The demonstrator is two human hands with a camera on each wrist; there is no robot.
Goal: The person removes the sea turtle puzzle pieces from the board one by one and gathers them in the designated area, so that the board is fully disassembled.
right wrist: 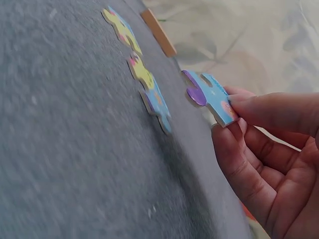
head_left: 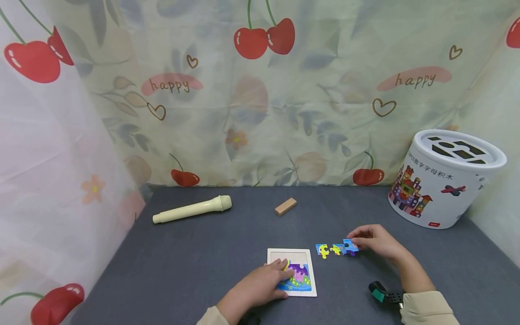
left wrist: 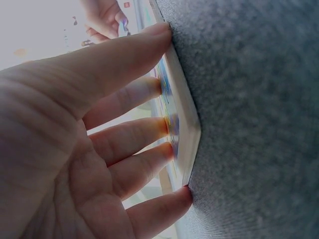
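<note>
Between thumb and fingertips, my right hand (head_left: 379, 243) pinches a blue and purple jigsaw piece (right wrist: 215, 99), lifted off the table in the right wrist view. Two more pieces, a yellow and blue jigsaw piece (head_left: 322, 250) and a smaller-looking one (right wrist: 153, 99), lie flat beside it. My left hand (head_left: 262, 282) rests on a square wooden puzzle tray (head_left: 313, 275), partly filled with a colourful picture. In the left wrist view, its fingertips press on the picture and the thumb touches the pale rim (left wrist: 185, 117). That hand hides the tray's left part.
A cream toy microphone (head_left: 191, 211) lies at the back left, and a wooden block (head_left: 286, 206) at the back middle. A white bucket (head_left: 443, 189) with shaped holes in its lid stands at the back right. A black strap (head_left: 383, 293) is by the right wrist.
</note>
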